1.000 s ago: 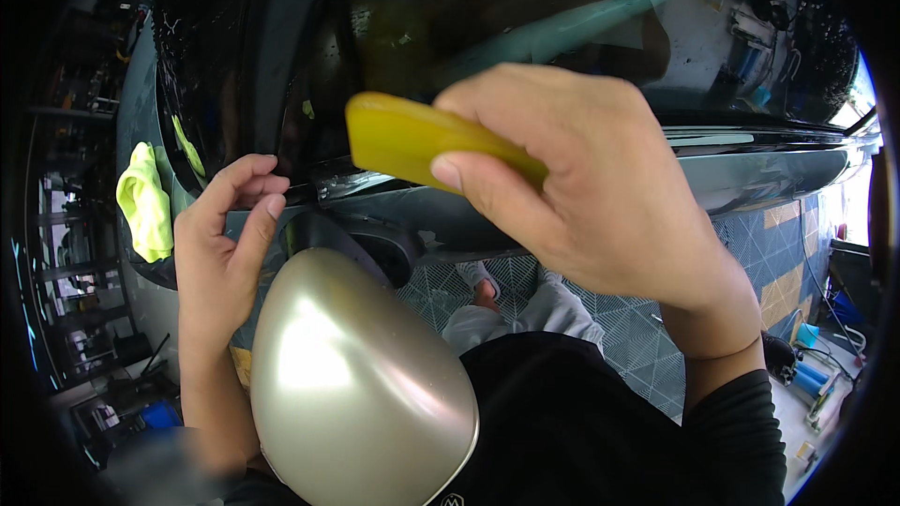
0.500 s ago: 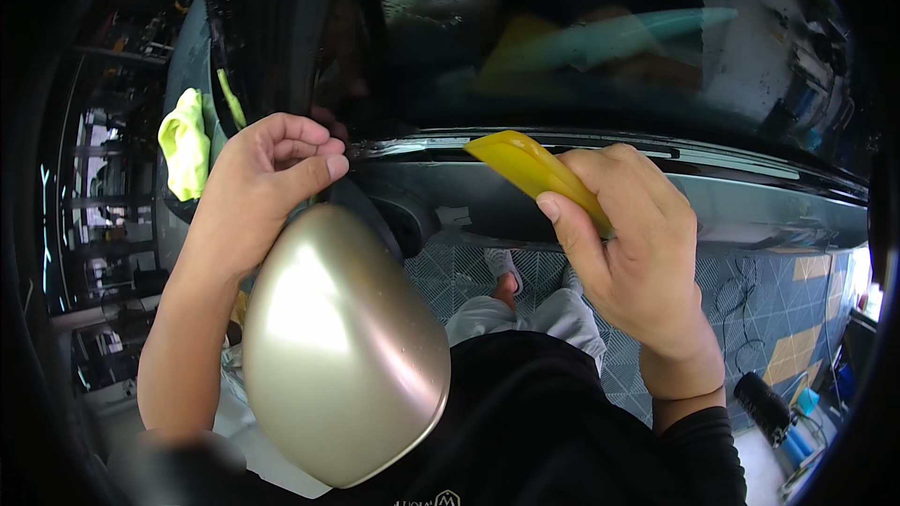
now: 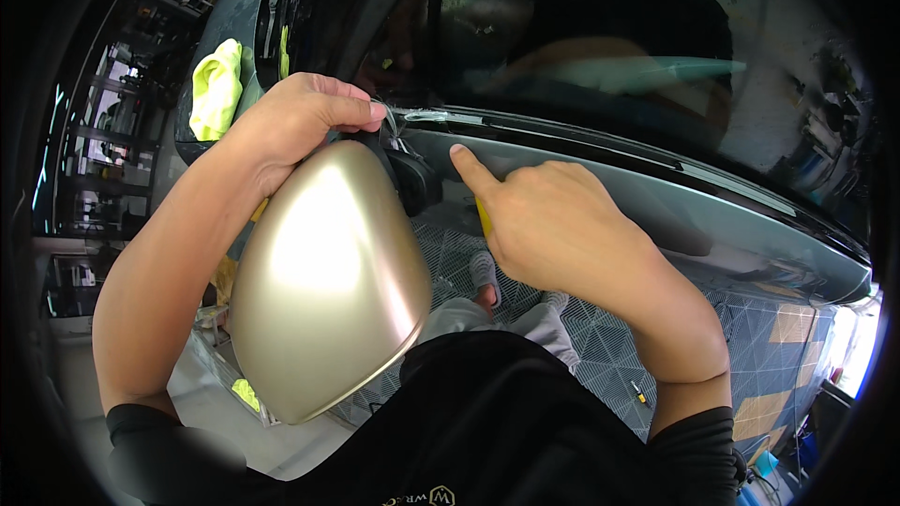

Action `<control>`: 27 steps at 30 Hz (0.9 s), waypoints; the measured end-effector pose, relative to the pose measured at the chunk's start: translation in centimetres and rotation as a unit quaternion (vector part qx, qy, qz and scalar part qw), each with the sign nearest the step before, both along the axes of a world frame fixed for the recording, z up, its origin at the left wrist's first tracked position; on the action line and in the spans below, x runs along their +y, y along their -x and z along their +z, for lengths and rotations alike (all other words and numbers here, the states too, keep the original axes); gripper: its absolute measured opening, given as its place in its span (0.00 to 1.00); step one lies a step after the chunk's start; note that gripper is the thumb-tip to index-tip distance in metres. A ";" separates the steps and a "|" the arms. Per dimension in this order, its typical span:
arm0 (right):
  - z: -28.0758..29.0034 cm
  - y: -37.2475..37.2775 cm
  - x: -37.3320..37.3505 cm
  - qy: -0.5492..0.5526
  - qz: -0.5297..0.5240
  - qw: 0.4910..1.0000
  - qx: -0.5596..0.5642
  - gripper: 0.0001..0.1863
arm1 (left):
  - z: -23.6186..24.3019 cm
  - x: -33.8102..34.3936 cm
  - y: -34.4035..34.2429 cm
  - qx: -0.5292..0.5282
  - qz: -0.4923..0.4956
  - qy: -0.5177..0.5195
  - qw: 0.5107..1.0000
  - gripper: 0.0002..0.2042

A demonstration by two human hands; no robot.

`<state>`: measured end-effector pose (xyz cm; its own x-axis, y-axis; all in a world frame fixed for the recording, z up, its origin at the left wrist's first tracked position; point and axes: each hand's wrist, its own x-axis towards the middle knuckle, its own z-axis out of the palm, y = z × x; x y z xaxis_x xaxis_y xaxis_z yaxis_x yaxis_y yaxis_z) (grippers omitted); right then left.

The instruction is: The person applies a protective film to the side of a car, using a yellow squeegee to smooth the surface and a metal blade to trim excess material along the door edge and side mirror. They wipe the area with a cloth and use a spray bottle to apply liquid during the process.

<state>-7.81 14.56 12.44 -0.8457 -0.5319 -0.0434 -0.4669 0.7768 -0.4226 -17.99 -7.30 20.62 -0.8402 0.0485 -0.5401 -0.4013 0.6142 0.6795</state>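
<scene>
My left hand (image 3: 328,112) is closed in a pinch on thin clear film (image 3: 398,131) by the inner corner of the dark car window (image 3: 600,28), just above the champagne mirror housing (image 3: 319,262). My right hand (image 3: 544,215) points its index finger near the black trim strip (image 3: 656,159), with the yellow squeegee (image 3: 484,217) gripped in the other fingers and mostly hidden by them. A black mirror mount (image 3: 412,183) sits between housing and door. The neon yellow-green cloth (image 3: 216,84) lies on the car body at left.
The grey door panel (image 3: 712,215) runs across to the right. Below are my feet (image 3: 485,276) on tiled flooring (image 3: 759,337) with a small tool (image 3: 639,392) on it. Cables lie at lower right, and shelving or equipment (image 3: 112,159) lines the far left.
My left hand has moved up to the window corner and pinches the film. My right hand has swung left, its index now extended and the squeegee tucked under it. The view has shifted.
</scene>
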 end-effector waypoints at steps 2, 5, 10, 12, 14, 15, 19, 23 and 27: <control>1.4 0.8 -0.8 -0.048 -0.001 0.997 -0.055 0.38 | -0.1 -0.2 0.4 -0.031 -0.013 0.022 0.999 0.10; 2.4 1.0 -1.4 -0.085 -0.005 0.993 -0.078 0.40 | -0.4 -0.4 1.0 -0.054 -0.032 0.031 0.998 0.08; 2.1 1.3 -2.0 -0.084 0.007 0.995 -0.061 0.39 | -1.6 -1.7 0.7 -0.011 0.000 -0.067 0.998 0.06; 2.1 1.5 -1.8 -0.059 0.000 0.994 -0.087 0.39 | -1.4 -1.4 0.6 0.000 -0.002 -0.073 0.997 0.06; 2.1 1.6 -1.7 -0.060 0.011 0.994 -0.089 0.39 | -1.8 -1.4 0.4 0.030 -0.001 -0.062 0.998 0.06; 2.1 1.7 -1.8 -0.061 0.016 0.994 -0.091 0.39 | -1.9 -1.4 0.3 0.044 0.000 -0.058 0.997 0.06; 1.7 2.1 -2.3 -0.030 0.019 0.997 -0.073 0.42 | -1.2 -1.0 -0.1 0.018 -0.037 0.010 0.999 0.07; 1.9 2.3 -2.3 -0.003 0.015 0.997 -0.070 0.51 | -0.7 -1.1 0.6 0.086 -0.156 0.086 0.980 0.07; 3.0 2.7 -2.6 -0.040 0.038 0.994 -0.089 0.37 | -3.2 -3.4 1.6 0.151 -0.170 0.055 0.972 0.08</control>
